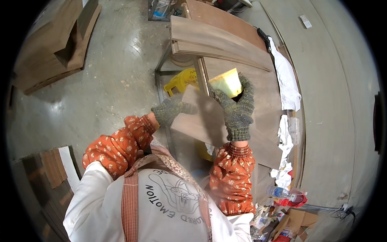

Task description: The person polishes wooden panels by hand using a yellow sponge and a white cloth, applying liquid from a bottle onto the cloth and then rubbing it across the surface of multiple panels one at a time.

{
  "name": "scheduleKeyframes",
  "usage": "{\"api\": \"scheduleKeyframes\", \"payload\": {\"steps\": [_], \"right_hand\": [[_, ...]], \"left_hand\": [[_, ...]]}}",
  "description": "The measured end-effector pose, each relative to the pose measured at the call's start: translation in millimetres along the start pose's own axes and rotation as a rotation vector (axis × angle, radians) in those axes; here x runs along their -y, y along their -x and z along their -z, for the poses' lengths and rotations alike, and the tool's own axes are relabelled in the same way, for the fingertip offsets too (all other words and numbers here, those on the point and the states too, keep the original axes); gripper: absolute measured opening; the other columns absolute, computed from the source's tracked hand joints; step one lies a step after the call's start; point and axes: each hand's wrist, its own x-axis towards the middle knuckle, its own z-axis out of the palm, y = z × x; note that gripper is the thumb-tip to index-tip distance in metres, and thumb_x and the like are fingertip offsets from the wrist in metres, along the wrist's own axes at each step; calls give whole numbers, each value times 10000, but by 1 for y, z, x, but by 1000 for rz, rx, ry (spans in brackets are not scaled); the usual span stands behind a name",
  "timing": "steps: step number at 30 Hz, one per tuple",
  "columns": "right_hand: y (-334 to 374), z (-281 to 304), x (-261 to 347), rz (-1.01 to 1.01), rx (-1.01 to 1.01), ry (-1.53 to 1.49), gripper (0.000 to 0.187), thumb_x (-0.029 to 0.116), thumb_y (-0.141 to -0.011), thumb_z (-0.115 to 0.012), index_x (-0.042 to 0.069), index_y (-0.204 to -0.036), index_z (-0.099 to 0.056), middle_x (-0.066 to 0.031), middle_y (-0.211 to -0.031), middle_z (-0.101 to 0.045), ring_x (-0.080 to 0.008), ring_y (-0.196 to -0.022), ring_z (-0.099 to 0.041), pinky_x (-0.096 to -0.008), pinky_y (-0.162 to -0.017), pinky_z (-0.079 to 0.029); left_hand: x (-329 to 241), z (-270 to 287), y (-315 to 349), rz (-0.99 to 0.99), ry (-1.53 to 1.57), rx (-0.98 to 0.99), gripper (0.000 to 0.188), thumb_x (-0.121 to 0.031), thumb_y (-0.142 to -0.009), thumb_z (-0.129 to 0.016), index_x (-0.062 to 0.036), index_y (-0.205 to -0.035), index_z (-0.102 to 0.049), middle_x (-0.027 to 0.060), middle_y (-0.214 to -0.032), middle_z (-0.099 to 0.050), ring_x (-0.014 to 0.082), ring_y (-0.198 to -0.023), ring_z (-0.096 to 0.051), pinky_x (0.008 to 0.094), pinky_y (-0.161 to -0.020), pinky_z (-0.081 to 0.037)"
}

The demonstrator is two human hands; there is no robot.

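My left hand [171,111], in a grey-green knit glove, grips the left edge of a thin brown wooden board [193,128], its fingers lying over the edge. The board slants across the front of the worktable [264,139]. My right hand [237,111], gloved the same way, is just beyond the board's right part, with thumb and fingers around a pale yellow block [226,82]. The block's far side faces up brightly. Its lower part is hidden by the glove, so I cannot tell exactly what kind it is.
Stacked wooden panels [217,42] lie on the table's far end. A yellow plastic stool or bin [183,80] stands beneath its left side. White cloths [285,78] and plastic bottles [278,191] line the right edge by the wall. Large brown boards [48,44] stand at left.
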Motion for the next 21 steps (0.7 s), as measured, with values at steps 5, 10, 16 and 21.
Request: {"api": "scheduleKeyframes", "payload": {"steps": [5,10,16,21], "right_hand": [[-4,0,-23,-134,131,-62,698,108,-691,-827,11,-1269,-448,-106,-1160,-565,-185,-1016,-584,-310,-869,-512],[-12,-15,6,125,174,195,658,163,-733,-800,22,-1276,-456,-115,-1137,-584,-180,-1001,-591,-310,-856,-506],[-1,-48,-11,88,265,163,549,254,-759,-733,-7,-1197,-530,-190,-1029,-629,-352,-932,-619,-414,-825,-489],[61,-31,41,425,632,228,547,143,-713,-697,0,-1215,-534,-194,-1059,-630,-372,-979,-591,-452,-887,-455]], "left_hand": [[-12,-23,13,-76,58,-57,660,-188,-856,-672,-33,-1403,-337,124,-1324,-492,201,-1159,-509,357,-985,-429],[-5,-77,52,-247,-19,-99,644,-117,-859,-664,-21,-1400,-328,118,-1320,-486,208,-1148,-510,358,-999,-421],[10,-96,35,130,1,-243,542,-126,-878,-642,-6,-1346,-397,123,-1261,-516,201,-1105,-528,349,-936,-462],[5,-92,42,86,-6,-270,530,-140,-881,-638,-4,-1339,-407,122,-1244,-528,203,-1090,-538,348,-928,-467]]}}
